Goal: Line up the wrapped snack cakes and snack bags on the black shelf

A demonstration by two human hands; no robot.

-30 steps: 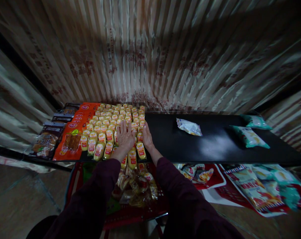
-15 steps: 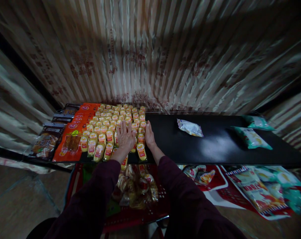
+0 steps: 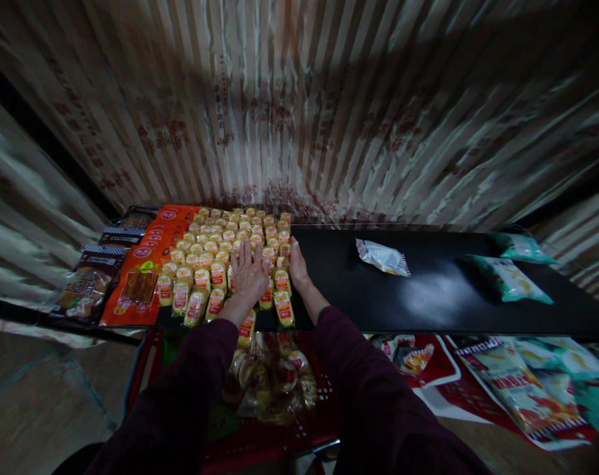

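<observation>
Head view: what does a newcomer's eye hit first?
Likely the yellow packets massed on the left of the black shelf, the left hand over them, the right hand at their right edge. Bright orange packaging comes next, just left of them. Then the white packet lying alone farther right.

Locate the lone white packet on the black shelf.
In the head view, the white packet lies right of centre on the black shelf, between the right hand and the two green bags toward the shelf's right end.
</observation>
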